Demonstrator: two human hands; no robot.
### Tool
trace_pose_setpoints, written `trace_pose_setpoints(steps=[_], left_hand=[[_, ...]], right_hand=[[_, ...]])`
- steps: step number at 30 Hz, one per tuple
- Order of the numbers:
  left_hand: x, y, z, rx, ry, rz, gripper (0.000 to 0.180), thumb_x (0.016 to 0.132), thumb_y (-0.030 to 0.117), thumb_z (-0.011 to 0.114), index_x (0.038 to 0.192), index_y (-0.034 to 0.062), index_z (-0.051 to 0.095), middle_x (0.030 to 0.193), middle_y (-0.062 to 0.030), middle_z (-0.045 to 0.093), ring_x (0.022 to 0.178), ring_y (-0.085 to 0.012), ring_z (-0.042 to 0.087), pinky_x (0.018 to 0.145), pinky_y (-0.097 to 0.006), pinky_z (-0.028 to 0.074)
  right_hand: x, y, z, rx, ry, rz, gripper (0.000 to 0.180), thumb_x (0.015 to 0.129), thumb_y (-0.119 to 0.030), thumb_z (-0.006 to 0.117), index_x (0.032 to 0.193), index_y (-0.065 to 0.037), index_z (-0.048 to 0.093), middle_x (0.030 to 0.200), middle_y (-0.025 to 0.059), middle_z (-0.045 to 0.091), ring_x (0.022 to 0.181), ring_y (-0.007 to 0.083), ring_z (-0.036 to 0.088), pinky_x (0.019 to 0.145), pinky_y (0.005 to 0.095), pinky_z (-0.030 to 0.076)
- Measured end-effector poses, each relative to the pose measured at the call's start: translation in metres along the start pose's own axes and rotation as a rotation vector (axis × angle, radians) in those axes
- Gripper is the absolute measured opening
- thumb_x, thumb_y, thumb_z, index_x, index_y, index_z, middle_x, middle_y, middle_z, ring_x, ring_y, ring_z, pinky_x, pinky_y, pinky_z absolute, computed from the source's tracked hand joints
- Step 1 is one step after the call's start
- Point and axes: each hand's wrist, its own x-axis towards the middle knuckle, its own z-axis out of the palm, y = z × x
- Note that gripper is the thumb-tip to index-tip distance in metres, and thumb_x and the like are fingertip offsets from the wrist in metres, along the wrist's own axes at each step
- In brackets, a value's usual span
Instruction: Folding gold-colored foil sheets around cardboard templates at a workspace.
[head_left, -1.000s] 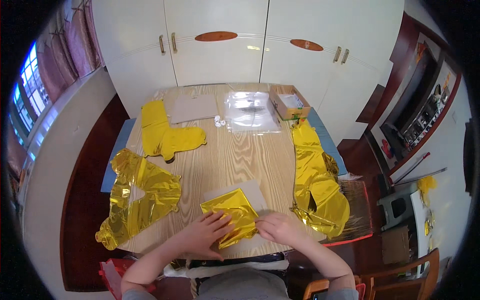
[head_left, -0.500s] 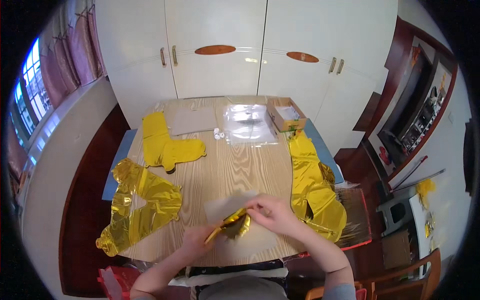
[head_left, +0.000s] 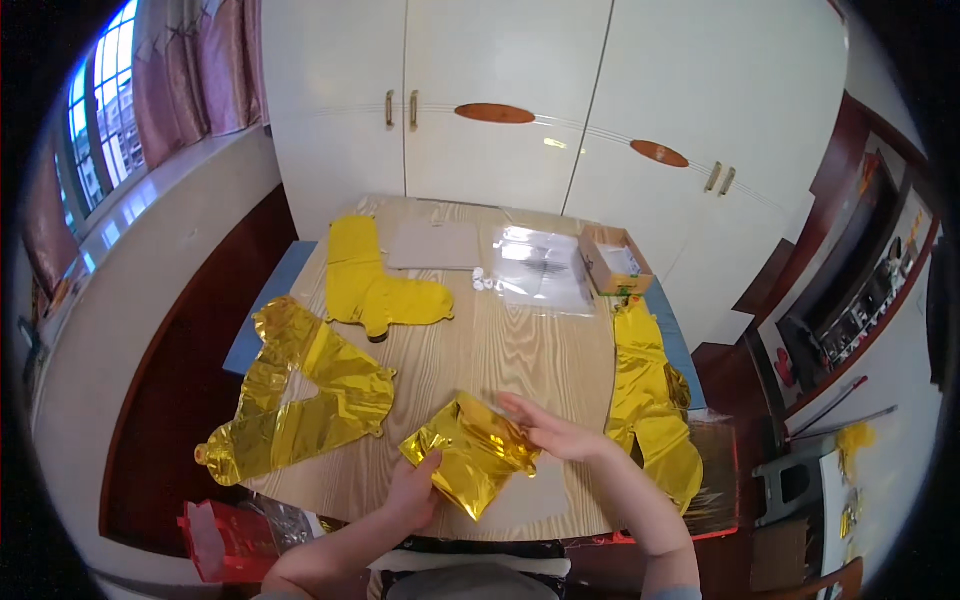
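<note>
A partly folded gold foil balloon (head_left: 470, 455) is held low over the front middle of the table. My left hand (head_left: 412, 492) grips its lower left edge, thumb on top. At its right side my right hand (head_left: 560, 432) has its fingers stretched out, next to the foil; whether they touch it I cannot make out. Under the balloon a pale sheet (head_left: 545, 500) shows in part. A flat, roughly triangular gold foil balloon (head_left: 345, 375) with a central opening lies to the left. Behind it is an L-shaped gold balloon (head_left: 350, 265). Another flat gold foil balloon (head_left: 640, 350) lies along the right edge.
Across the back of the wood-grain table (head_left: 500, 345) lie a grey board (head_left: 435, 247), small white pieces (head_left: 483, 280), clear plastic sleeves (head_left: 540, 265) and an open cardboard box (head_left: 612, 262). White cabinets (head_left: 500, 160) stand behind. A red bag (head_left: 230, 540) sits below the left front edge.
The foil balloon between my hands has been spread from a narrow fold into a wider sheet. My right hand has loosened from a pinch. The whole view has shifted.
</note>
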Motion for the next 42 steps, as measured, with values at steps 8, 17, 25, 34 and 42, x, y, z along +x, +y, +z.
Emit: trace_pose_setpoints(steps=[8, 17, 25, 34, 42], left_hand=[[0.008, -0.035, -0.077, 0.336, -0.357, 0.163, 0.037, 0.098, 0.005, 0.049, 0.135, 0.0023, 0.044, 0.133, -0.0116, 0.054, 0.123, -0.024, 0.052, 0.104, -0.04, 0.043], [-0.057, 0.028, -0.041, 1.112, -0.313, 0.693, 0.05, 0.09, 0.012, 0.06, 0.137, 0.0008, 0.045, 0.137, -0.0213, 0.045, 0.128, -0.0389, 0.043, 0.108, -0.047, 0.034], [0.031, 0.014, -0.005, 1.815, -0.541, 1.096, 0.068, 0.088, 0.048, 0.061, 0.137, 0.0033, 0.047, 0.141, -0.0278, 0.044, 0.135, -0.0437, 0.038, 0.113, -0.054, 0.027], [0.043, 0.011, -0.011, 1.967, -0.646, 1.11, 0.087, 0.085, 0.07, 0.051, 0.143, 0.0053, 0.044, 0.143, -0.0276, 0.042, 0.137, -0.0449, 0.035, 0.113, -0.062, 0.018], [0.043, 0.01, -0.011, 1.887, -0.64, 1.164, 0.083, 0.086, 0.07, 0.049, 0.14, 0.0067, 0.049, 0.143, -0.0279, 0.042, 0.135, -0.0463, 0.036, 0.111, -0.064, 0.02]], right_hand=[[-0.013, -0.005, 0.016, -0.515, 0.239, -0.068, 0.112, 0.073, -0.022, 0.085, 0.153, 0.001, 0.01, 0.155, 0.0248, 0.022, 0.143, 0.0351, 0.027, 0.117, 0.0419, 0.024], [0.005, 0.014, 0.011, -0.864, 0.786, -0.136, 0.069, 0.082, -0.013, 0.07, 0.141, -0.002, 0.037, 0.138, 0.0251, 0.044, 0.128, 0.0427, 0.042, 0.108, 0.0457, 0.037], [0.037, 0.013, 0.035, -1.127, 0.473, -0.304, 0.019, 0.08, -0.011, 0.069, 0.099, -0.01, 0.066, 0.098, 0.0081, 0.062, 0.094, 0.0291, 0.06, 0.082, 0.0401, 0.049], [0.044, 0.044, 0.024, -0.999, 0.523, -0.154, 0.014, 0.082, -0.014, 0.067, 0.095, -0.008, 0.068, 0.093, 0.0104, 0.063, 0.088, 0.0298, 0.061, 0.078, 0.0415, 0.049], [0.109, 0.021, 0.007, -0.916, 0.596, 0.26, 0.031, 0.083, -0.04, 0.069, 0.076, -0.009, 0.071, 0.073, 0.0078, 0.065, 0.086, 0.0304, 0.061, 0.073, 0.0445, 0.046]])
